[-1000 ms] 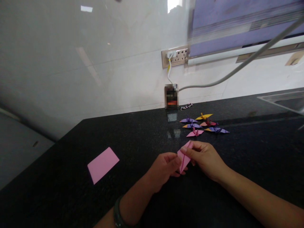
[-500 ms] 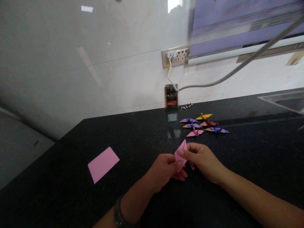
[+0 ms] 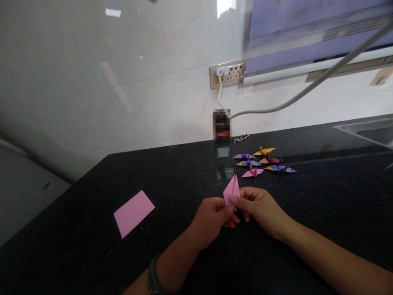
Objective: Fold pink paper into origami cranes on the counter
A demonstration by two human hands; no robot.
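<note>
Between my hands is a piece of folded pink origami paper (image 3: 231, 191), kite-shaped, with its point up and a slit running down from the tip. My left hand (image 3: 211, 219) pinches its lower end between thumb and fingers. From the other side my right hand (image 3: 259, 207) grips the lower right edge, its thumb lying on the front. The paper's bottom is hidden by my fingers. Just beyond my hands, several folded paper cranes in purple, yellow, red and pink lie together; the nearest is a pink paper crane (image 3: 252, 172).
A flat stack or sheet of pink paper (image 3: 134, 214) lies to the left on the black countertop (image 3: 172, 176). Against the wall stand a blurred-out box (image 3: 222, 125) and a beaded strand (image 3: 241, 139). A grey cable (image 3: 301, 96) crosses at right, below a wall socket (image 3: 227, 73).
The folded paper has turned more upright and shifted slightly left and up; its slit now shows at the tip. Both hands keep hold, with small shifts of the fingers.
</note>
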